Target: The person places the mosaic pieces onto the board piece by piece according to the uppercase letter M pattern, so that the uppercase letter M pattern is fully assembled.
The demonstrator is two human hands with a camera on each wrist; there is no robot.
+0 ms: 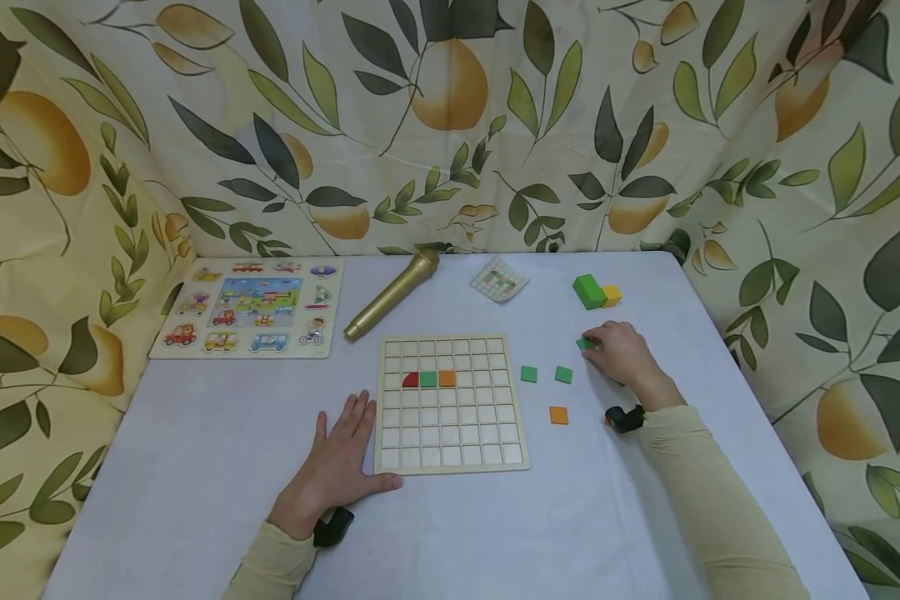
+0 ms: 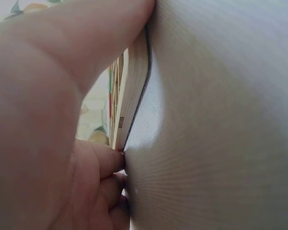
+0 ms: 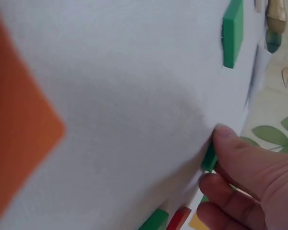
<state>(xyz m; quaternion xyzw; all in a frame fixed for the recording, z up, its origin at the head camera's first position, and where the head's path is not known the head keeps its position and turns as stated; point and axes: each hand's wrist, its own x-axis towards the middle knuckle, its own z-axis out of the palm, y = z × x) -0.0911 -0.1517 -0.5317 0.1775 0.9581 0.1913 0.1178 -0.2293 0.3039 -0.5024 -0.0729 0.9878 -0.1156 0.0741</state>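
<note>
Left hand lying flat and relaxed at lower centre, thumb against wooden grid board.
Right hand, right of centre, pinching small green tile off white table. Likely the pickup step; next calls for lifting and carrying to a free cell beside the red, green and orange pieces. Square and flat, so no real long axis.
</note>
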